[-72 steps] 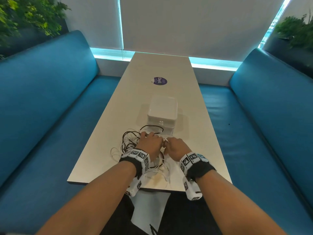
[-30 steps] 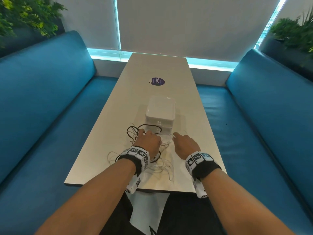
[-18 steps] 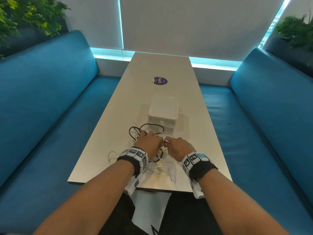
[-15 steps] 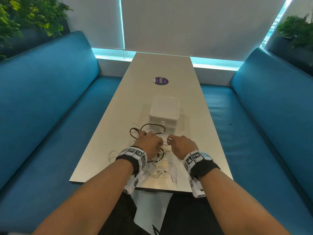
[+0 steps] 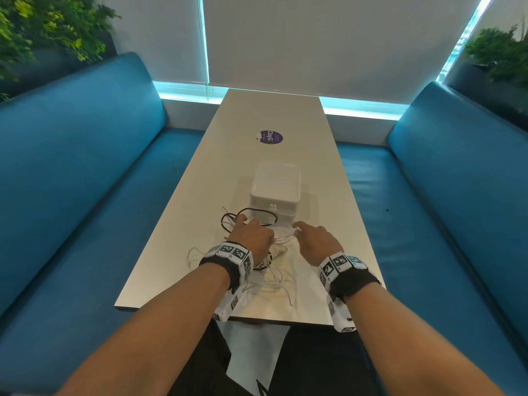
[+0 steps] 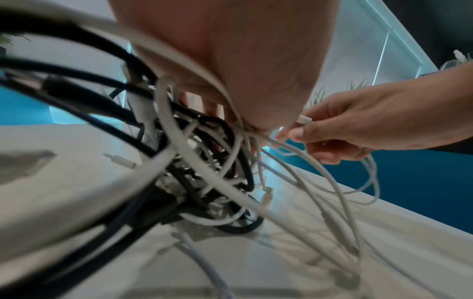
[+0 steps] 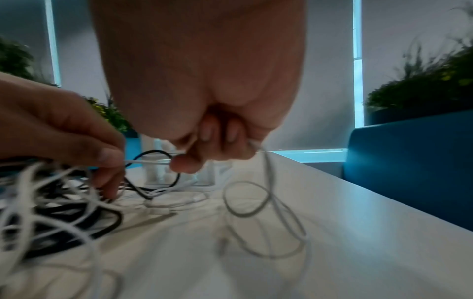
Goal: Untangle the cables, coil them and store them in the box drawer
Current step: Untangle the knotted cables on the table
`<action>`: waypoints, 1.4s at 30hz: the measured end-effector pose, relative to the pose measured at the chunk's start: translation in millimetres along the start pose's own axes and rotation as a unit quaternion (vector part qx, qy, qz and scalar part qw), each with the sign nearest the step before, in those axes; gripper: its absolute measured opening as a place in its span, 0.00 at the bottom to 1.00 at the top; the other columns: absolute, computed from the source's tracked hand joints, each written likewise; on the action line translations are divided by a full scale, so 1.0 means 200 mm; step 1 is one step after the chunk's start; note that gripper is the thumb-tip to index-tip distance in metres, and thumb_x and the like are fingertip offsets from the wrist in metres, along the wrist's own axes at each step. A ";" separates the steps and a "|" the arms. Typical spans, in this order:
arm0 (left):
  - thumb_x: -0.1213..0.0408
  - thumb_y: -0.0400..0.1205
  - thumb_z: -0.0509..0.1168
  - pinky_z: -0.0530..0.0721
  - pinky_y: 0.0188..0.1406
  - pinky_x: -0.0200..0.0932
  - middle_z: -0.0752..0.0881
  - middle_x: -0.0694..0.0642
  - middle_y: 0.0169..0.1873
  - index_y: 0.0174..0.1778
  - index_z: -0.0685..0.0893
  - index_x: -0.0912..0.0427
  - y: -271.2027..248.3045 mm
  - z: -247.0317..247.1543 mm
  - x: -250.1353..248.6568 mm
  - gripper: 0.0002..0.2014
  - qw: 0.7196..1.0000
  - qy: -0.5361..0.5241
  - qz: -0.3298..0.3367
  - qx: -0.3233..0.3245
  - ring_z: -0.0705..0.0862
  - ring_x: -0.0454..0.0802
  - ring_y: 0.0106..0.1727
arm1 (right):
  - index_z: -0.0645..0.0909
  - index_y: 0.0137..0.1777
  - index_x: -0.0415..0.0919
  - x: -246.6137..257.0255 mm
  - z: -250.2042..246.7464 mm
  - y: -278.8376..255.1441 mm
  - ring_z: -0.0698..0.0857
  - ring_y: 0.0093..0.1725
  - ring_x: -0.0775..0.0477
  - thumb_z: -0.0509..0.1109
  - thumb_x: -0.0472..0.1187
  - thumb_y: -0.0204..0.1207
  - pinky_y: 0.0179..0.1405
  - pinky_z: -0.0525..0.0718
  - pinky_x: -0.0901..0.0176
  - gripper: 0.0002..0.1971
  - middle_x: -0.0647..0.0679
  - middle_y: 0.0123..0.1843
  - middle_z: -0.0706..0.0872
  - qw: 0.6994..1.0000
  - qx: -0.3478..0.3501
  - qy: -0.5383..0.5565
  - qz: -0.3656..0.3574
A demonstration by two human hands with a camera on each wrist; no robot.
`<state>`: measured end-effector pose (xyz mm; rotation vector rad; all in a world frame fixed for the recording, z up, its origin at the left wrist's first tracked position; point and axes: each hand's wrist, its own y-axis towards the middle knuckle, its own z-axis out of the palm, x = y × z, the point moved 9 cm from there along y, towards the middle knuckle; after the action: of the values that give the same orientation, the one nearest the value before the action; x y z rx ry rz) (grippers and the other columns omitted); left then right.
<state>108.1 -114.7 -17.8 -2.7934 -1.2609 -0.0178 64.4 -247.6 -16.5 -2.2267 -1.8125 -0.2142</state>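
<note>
A tangle of black and white cables [image 5: 258,265] lies near the table's front edge, right before the white drawer box [image 5: 275,190]. My left hand [image 5: 253,232] sits on top of the tangle [image 6: 204,172] and grips several strands of it. My right hand [image 5: 310,238] is a short way to the right and pinches a thin white cable [image 7: 148,161] near its connector [image 6: 304,121]. That cable runs taut between the two hands. More loose white loops [image 7: 263,218] hang and lie under the right hand. The box's drawer front is mostly hidden behind the hands.
The long white table [image 5: 274,115] carries a round purple sticker [image 5: 270,137] beyond the box. Blue benches [image 5: 71,178] run along both sides, with planters at the back corners. The table's near edge [image 5: 257,318] is close to the cables.
My right hand has moved a little to the right, away from the left hand, drawing the white cable out between them. The left hand stays on the tangle.
</note>
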 end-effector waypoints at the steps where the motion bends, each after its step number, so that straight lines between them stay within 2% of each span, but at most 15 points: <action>1: 0.54 0.90 0.50 0.60 0.74 0.62 0.87 0.52 0.48 0.51 0.83 0.49 0.00 0.00 -0.01 0.15 1.000 0.002 0.001 -0.002 0.78 0.53 0.63 | 0.75 0.71 0.54 0.06 0.02 0.00 0.85 0.56 0.36 0.51 0.51 0.88 0.55 0.84 0.44 0.17 0.40 0.57 0.86 0.999 0.009 0.016 -0.033; 3: 0.56 0.90 0.52 0.61 0.73 0.61 0.87 0.52 0.48 0.49 0.82 0.49 0.00 0.00 -0.02 0.13 1.000 -0.004 0.005 -0.010 0.79 0.54 0.62 | 0.79 0.63 0.52 0.15 0.08 -0.01 0.86 0.55 0.37 0.53 0.52 0.87 0.52 0.84 0.43 0.16 0.42 0.54 0.88 0.997 0.035 0.018 -0.072; 6: 0.55 0.89 0.53 0.61 0.73 0.59 0.86 0.52 0.48 0.46 0.80 0.49 -0.01 0.02 -0.01 0.12 0.999 -0.041 0.005 -0.013 0.78 0.53 0.62 | 0.80 0.53 0.47 0.18 0.12 0.00 0.85 0.50 0.37 0.56 0.53 0.87 0.48 0.84 0.43 0.14 0.42 0.50 0.88 0.996 0.045 0.034 -0.069; 9: 0.46 0.85 0.57 0.61 0.75 0.55 0.85 0.50 0.53 0.54 0.82 0.47 -0.04 0.06 0.06 0.13 0.993 -0.115 0.007 -0.028 0.78 0.51 0.64 | 0.80 0.53 0.46 0.17 0.09 0.00 0.84 0.48 0.37 0.57 0.52 0.87 0.45 0.82 0.47 0.14 0.42 0.49 0.87 0.998 0.027 0.017 -0.061; 11: 0.39 0.82 0.57 0.60 0.77 0.54 0.85 0.49 0.59 0.63 0.81 0.46 -0.07 0.08 0.10 0.21 0.988 -0.145 0.013 -0.045 0.77 0.50 0.68 | 0.80 0.55 0.47 0.16 0.06 0.01 0.84 0.48 0.36 0.57 0.51 0.86 0.46 0.83 0.47 0.13 0.41 0.50 0.86 0.999 0.011 0.006 -0.052; 15: 0.41 0.87 0.55 0.64 0.77 0.51 0.82 0.46 0.69 0.72 0.78 0.47 -0.11 0.07 0.13 0.22 0.978 -0.190 0.032 -0.076 0.76 0.47 0.72 | 0.80 0.57 0.50 0.10 0.02 0.03 0.85 0.50 0.35 0.55 0.52 0.86 0.49 0.85 0.45 0.13 0.40 0.52 0.85 1.000 -0.007 0.005 -0.022; 18: 0.46 0.87 0.56 0.73 0.71 0.52 0.83 0.45 0.65 0.70 0.77 0.45 -0.12 0.04 0.13 0.17 0.973 -0.198 0.055 -0.100 0.80 0.49 0.66 | 0.81 0.60 0.49 0.09 0.03 0.03 0.84 0.54 0.33 0.56 0.52 0.86 0.52 0.84 0.45 0.14 0.38 0.55 0.85 1.000 0.007 0.011 -0.022; 20: 0.51 0.86 0.61 0.74 0.71 0.52 0.82 0.48 0.66 0.69 0.78 0.49 -0.13 0.01 0.14 0.17 0.969 -0.210 0.051 -0.122 0.79 0.52 0.66 | 0.81 0.59 0.48 0.10 0.04 0.03 0.83 0.55 0.34 0.56 0.52 0.86 0.51 0.83 0.46 0.14 0.37 0.55 0.86 0.999 0.017 0.016 -0.028; 24: 0.53 0.77 0.66 0.69 0.71 0.53 0.79 0.49 0.59 0.50 0.86 0.52 -0.21 -0.12 0.20 0.10 0.964 -0.145 0.011 -0.223 0.74 0.53 0.64 | 0.80 0.56 0.48 0.06 0.02 0.02 0.83 0.52 0.34 0.56 0.48 0.85 0.50 0.83 0.48 0.12 0.38 0.52 0.85 0.999 0.022 0.042 -0.005; 26: 0.48 0.73 0.65 0.69 0.67 0.53 0.76 0.48 0.55 0.49 0.86 0.50 -0.21 -0.10 0.21 0.14 0.977 -0.107 0.001 -0.186 0.72 0.52 0.61 | 0.81 0.55 0.47 0.05 0.02 0.01 0.83 0.52 0.34 0.56 0.48 0.85 0.52 0.83 0.46 0.12 0.38 0.51 0.85 0.999 0.022 0.049 -0.002; 29: 0.44 0.75 0.63 0.69 0.65 0.52 0.75 0.49 0.55 0.58 0.82 0.50 -0.18 -0.04 0.19 0.20 0.987 -0.128 0.004 -0.098 0.73 0.52 0.56 | 0.81 0.53 0.46 0.09 0.03 0.01 0.84 0.50 0.35 0.57 0.49 0.84 0.51 0.84 0.45 0.13 0.39 0.50 0.87 0.998 0.016 0.063 -0.008; 32: 0.48 0.81 0.65 0.71 0.64 0.51 0.77 0.50 0.54 0.58 0.79 0.50 -0.16 0.02 0.20 0.14 0.987 -0.156 -0.011 -0.039 0.78 0.54 0.54 | 0.81 0.46 0.47 0.13 0.03 0.00 0.85 0.46 0.38 0.60 0.56 0.82 0.46 0.84 0.48 0.15 0.41 0.45 0.87 0.997 0.011 0.071 -0.014; 36: 0.54 0.86 0.64 0.73 0.57 0.51 0.77 0.48 0.42 0.44 0.75 0.50 -0.14 0.01 0.25 0.07 0.983 -0.176 -0.040 -0.018 0.77 0.55 0.45 | 0.79 0.43 0.50 0.16 0.03 0.01 0.84 0.44 0.37 0.61 0.62 0.81 0.45 0.85 0.47 0.17 0.42 0.43 0.86 0.998 0.002 0.051 -0.022; 39: 0.54 0.88 0.61 0.69 0.59 0.52 0.78 0.47 0.37 0.47 0.71 0.51 -0.13 -0.02 0.25 0.07 0.986 -0.161 -0.034 -0.017 0.75 0.55 0.44 | 0.80 0.49 0.47 0.19 0.01 0.01 0.84 0.48 0.34 0.59 0.60 0.83 0.47 0.83 0.46 0.17 0.39 0.47 0.86 0.999 -0.007 0.030 -0.029; 42: 0.53 0.89 0.60 0.68 0.51 0.50 0.79 0.49 0.40 0.50 0.72 0.52 -0.13 -0.04 0.25 0.07 0.986 -0.161 -0.033 -0.020 0.76 0.56 0.45 | 0.80 0.50 0.46 0.18 0.01 0.01 0.84 0.48 0.34 0.59 0.59 0.84 0.47 0.83 0.46 0.17 0.39 0.48 0.86 0.999 -0.011 0.018 -0.025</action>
<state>121.4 -61.4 -6.7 -2.8701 -1.4292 0.4250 72.9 -213.1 -8.0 -2.1779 -1.8572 -0.2842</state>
